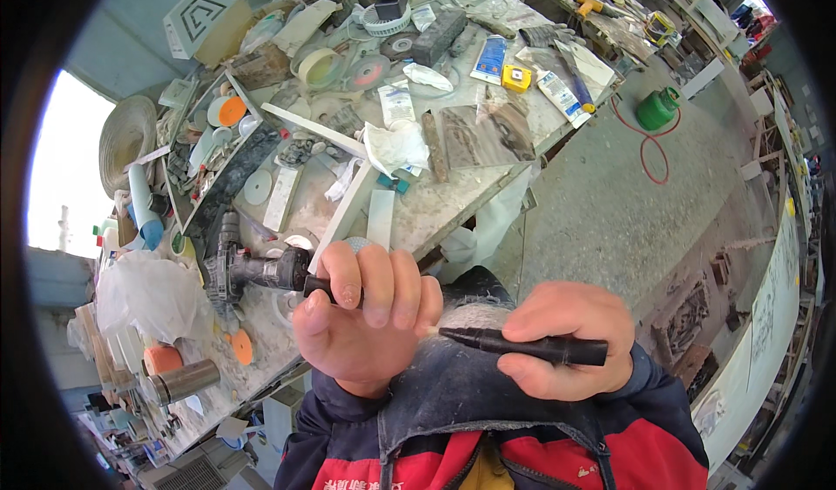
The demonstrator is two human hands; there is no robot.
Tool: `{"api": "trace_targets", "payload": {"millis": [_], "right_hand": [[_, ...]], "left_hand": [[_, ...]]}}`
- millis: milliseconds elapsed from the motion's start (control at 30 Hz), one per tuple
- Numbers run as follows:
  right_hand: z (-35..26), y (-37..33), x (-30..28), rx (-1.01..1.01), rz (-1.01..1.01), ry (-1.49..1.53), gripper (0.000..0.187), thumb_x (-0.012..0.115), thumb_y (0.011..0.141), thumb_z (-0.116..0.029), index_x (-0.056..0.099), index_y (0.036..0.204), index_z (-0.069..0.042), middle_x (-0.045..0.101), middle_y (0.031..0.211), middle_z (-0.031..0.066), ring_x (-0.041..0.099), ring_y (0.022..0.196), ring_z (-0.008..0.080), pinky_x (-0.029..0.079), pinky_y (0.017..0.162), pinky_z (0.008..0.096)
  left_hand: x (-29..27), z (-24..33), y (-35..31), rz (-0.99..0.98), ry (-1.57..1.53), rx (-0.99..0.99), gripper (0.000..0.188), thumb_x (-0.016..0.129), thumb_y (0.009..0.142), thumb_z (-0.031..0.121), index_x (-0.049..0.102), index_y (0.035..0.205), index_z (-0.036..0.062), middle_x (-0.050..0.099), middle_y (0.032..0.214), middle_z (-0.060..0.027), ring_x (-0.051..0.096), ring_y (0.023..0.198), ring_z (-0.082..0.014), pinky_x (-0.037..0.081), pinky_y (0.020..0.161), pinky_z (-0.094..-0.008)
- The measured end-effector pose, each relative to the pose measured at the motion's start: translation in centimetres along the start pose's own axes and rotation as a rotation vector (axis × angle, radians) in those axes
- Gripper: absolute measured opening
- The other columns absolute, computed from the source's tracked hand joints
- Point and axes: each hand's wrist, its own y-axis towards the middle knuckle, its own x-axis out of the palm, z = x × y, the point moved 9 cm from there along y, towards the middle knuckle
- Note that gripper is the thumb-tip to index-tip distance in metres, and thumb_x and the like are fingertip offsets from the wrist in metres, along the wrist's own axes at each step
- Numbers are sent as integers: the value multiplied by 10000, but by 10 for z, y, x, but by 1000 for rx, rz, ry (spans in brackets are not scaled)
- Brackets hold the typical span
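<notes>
Black marker (531,346) in the right hand (570,342), black tool handle (324,288) in the left hand (361,316). Below both, grey dusty apron (453,394) over red-and-navy jacket (644,446). Beyond the left hand, orange discs (241,346) on the pale, dusty workbench (435,211); far past the right, green canister (656,109) with red hose (649,146).

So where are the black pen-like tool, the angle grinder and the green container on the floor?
black pen-like tool (531,347): head view, middle of its barrel, held in the right hand.
angle grinder (252,270): head view, its dark body on the bench.
green container (655,109): head view, its side, on the floor.
</notes>
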Motion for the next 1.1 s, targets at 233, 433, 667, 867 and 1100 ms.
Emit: {"api": "trace_targets", "payload": {"millis": [233, 433, 667, 867, 1100], "right_hand": [[0, 0, 1, 1, 4, -5, 273, 866, 713, -34, 737, 952, -5, 732, 829, 127, 710, 685, 250, 545, 608, 306], [-3, 0, 3, -18, -12, -14, 280, 870, 713, -37, 735, 956, -3, 734, 842, 130, 710, 690, 252, 545, 611, 306], [-7, -1, 0, -25, -23, 39, 309, 867, 711, -25, 735, 990, -1, 737, 862, 131, 723, 723, 253, 548, 625, 306], [-4, -1, 0, -11, 6, 47, 310, 861, 713, -24, 734, 995, 1, 738, 865, 134, 723, 726, 252, 551, 636, 301], [-7, -1, -3, -29, 10, 26, 306, 859, 713, -22, 735, 992, -2, 740, 874, 134, 724, 731, 249, 553, 642, 298]], "left_hand": [[0, 0, -2, 9, -3, 1, 250, 486, 1024, 345, 455, 903, 128, 470, 797, -34, 469, 756, -206, 442, 684, -402], [0, 0, -4, 4, -16, -3, 253, 483, 1025, 352, 461, 910, 127, 472, 805, -36, 469, 758, -209, 444, 686, -404], [0, -1, -6, 5, -4, -7, 252, 491, 1016, 357, 469, 915, 128, 479, 803, -38, 499, 774, -225, 448, 679, -412], [1, -6, -8, 18, 23, -18, 260, 506, 1009, 367, 469, 905, 131, 494, 795, -40, 529, 776, -241, 447, 674, -422], [2, -7, -10, 25, 67, -9, 268, 526, 999, 368, 469, 898, 126, 493, 793, -45, 538, 777, -250, 440, 685, -421]]}}
